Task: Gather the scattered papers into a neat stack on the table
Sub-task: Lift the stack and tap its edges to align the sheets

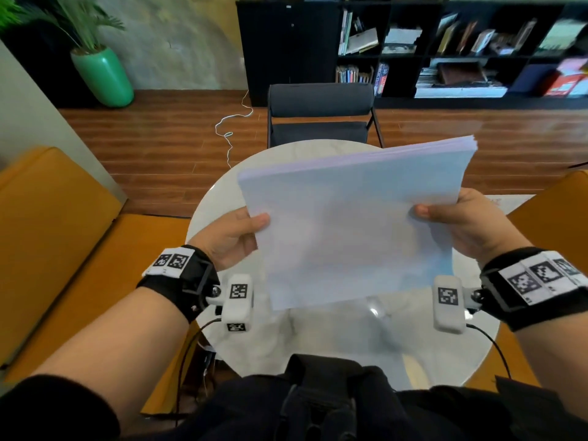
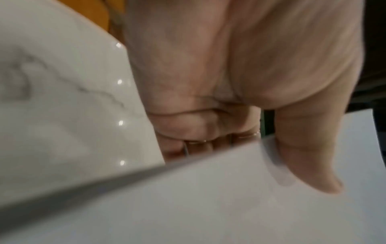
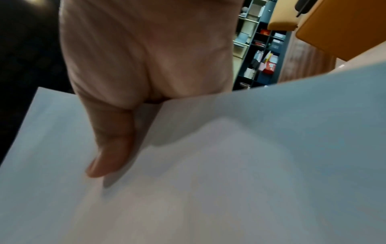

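I hold one stack of white papers [image 1: 353, 230] above the round marble table [image 1: 334, 338], my left hand [image 1: 229, 238] and right hand [image 1: 467, 227] each pinching a side edge, thumbs on top; sheets too many to count.

The thick stack of white paper sheets [image 1: 350, 230] hides my fingers beneath it on both sides; only the thumbs of my hands show on top. It also covers the middle of the round white marble bench [image 1: 219, 198]. Both wrist views are smeared with blur, and the book spines on the black bookshelf [image 1: 413, 49] are unreadable.
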Demonstrator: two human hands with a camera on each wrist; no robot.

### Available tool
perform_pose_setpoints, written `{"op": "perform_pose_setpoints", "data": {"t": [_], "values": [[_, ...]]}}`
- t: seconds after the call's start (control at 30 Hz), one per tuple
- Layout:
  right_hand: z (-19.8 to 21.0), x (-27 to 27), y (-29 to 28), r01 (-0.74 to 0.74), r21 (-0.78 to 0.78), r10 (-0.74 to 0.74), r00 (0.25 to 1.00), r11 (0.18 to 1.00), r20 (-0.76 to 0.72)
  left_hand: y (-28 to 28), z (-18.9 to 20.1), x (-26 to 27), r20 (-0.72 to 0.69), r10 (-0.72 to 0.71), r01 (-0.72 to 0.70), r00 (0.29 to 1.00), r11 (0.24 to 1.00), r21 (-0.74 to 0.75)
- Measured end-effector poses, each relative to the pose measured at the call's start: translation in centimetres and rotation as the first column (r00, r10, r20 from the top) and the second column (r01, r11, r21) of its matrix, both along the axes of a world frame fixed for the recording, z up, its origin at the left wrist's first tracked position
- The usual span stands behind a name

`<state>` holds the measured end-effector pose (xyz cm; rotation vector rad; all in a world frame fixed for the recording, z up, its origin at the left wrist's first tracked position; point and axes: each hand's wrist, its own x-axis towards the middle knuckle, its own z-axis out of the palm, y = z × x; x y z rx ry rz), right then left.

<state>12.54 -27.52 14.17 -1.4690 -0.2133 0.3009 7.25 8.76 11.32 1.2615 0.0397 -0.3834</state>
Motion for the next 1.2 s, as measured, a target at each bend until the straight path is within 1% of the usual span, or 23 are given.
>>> {"op": "perform_pose_setpoints", "data": {"t": [0.07, 0.13, 0.17, 0.23, 0.3, 0.37, 0.4, 0.47, 0.53, 0.63, 0.67, 0.73, 0.8, 0.83, 0.9, 0.97, 1.07, 1.1, 1.13, 1.2], "values": [[-1.0, 0.0, 0.3, -0.027, -0.001, 0.027, 0.998, 1.000, -0.058, -0.9, -0.7, -0.2, -0.030, -0.052, 0.049, 0.998, 0.994, -0.094], [-1.9, 0.0, 0.3, -0.057, -0.033, 0.053, 0.993, 0.998, -0.107, -1.6, -1.2, -0.3, -0.038, -0.058, 0.054, 0.998, 0.994, -0.098], [-2.3, 0.0, 0.3, -0.065, -0.060, 0.057, 0.990, 0.996, -0.126, -1.7, -1.5, -0.3, -0.042, -0.044, 0.040, 0.998, 0.996, -0.074], [-3.3, -0.2, 0.3, -0.066, -0.123, 0.047, 0.988, 0.990, -0.150, -1.7, -2.2, -0.3, -0.035, 0.005, -0.003, 0.999, 0.999, 0.045], [-4.7, -0.7, 0.5, -0.042, -0.145, 0.017, 0.985, 0.988, -0.172, -1.9, -2.8, -0.7, 0.006, 0.056, -0.056, 0.998, 0.973, 0.225], [-6.4, -1.2, 1.3, 0.036, -0.154, -0.064, 0.981, 0.987, -0.182, -2.5, -3.4, -1.0, 0.031, 0.129, -0.131, 0.991, 0.910, 0.393], [-7.0, -1.4, 1.9, 0.089, -0.165, -0.118, 0.977, 0.982, -0.177, -2.9, -3.6, -1.0, 0.037, 0.176, -0.174, 0.984, 0.875, 0.452], [-7.9, -2.0, 3.3, 0.193, -0.186, -0.221, 0.965, 0.963, -0.141, -4.1, -3.8, -1.2, 0.047, 0.263, -0.249, 0.964, 0.819, 0.517], [-8.2, -2.6, 4.5, 0.285, -0.191, -0.305, 0.949, 0.940, -0.085, -5.0, -3.6, -1.3, 0.085, 0.327, -0.324, 0.941, 0.805, 0.497], [-7.7, -2.8, 5.2, 0.378, -0.111, -0.381, 0.925, 0.919, -0.007, -5.4, -3.1, -1.1, 0.190, 0.366, -0.412, 0.911, 0.814, 0.409], [-7.8, -2.7, 5.1, 0.394, -0.092, -0.396, 0.918, 0.914, 0.002, -5.3, -3.2, -1.1, 0.185, 0.364, -0.408, 0.913, 0.825, 0.391], [-8.6, -2.6, 4.5, 0.407, -0.097, -0.410, 0.912, 0.908, -0.014, -4.9, -4.1, -1.1, 0.125, 0.323, -0.346, 0.938, 0.858, 0.379], [-10.2, -3.0, 3.9, 0.392, -0.140, -0.405, 0.912, 0.909, -0.071, -4.6, -5.6, -1.4, 0.020, 0.263, -0.252, 0.965, 0.896, 0.366], [-10.9, -3.4, 3.6, 0.374, -0.156, -0.392, 0.914, 0.914, -0.103, -4.7, -6.5, -1.7, -0.026, 0.238, -0.210, 0.971, 0.901, 0.380], [-11.7, -3.8, 3.4, 0.345, -0.171, -0.369, 0.920, 0.923, -0.134, -4.9, -7.5, -2.0, -0.061, 0.226, -0.179, 0.972, 0.886, 0.427], [-11.3, -3.4, 3.3, 0.351, -0.169, -0.375, 0.916, 0.921, -0.145, -4.8, -7.7, -1.7, -0.061, 0.262, -0.210, 0.963, 0.872, 0.442], [-10.2, -2.3, 2.8, 0.353, -0.064, -0.357, 0.930, 0.933, -0.084, -4.2, -6.5, -0.9, 0.000, 0.268, -0.240, 0.964, 0.865, 0.440], [-10.2, -2.1, 2.6, 0.344, -0.054, -0.347, 0.935, 0.937, -0.068, -4.0, -6.4, -0.8, 0.012, 0.256, -0.235, 0.967, 0.866, 0.442], [-10.5, -2.1, 2.5, 0.335, -0.076, -0.340, 0.937, 0.939, -0.077, -3.8, -6.7, -0.8, 0.004, 0.246, -0.221, 0.969, 0.864, 0.453], [-11.7, -2.4, 2.4, 0.310, -0.147, -0.331, 0.933, 0.939, -0.144, -4.1, -7.9, -1.1, -0.060, 0.248, -0.186, 0.967, 0.847, 0.498]]}}
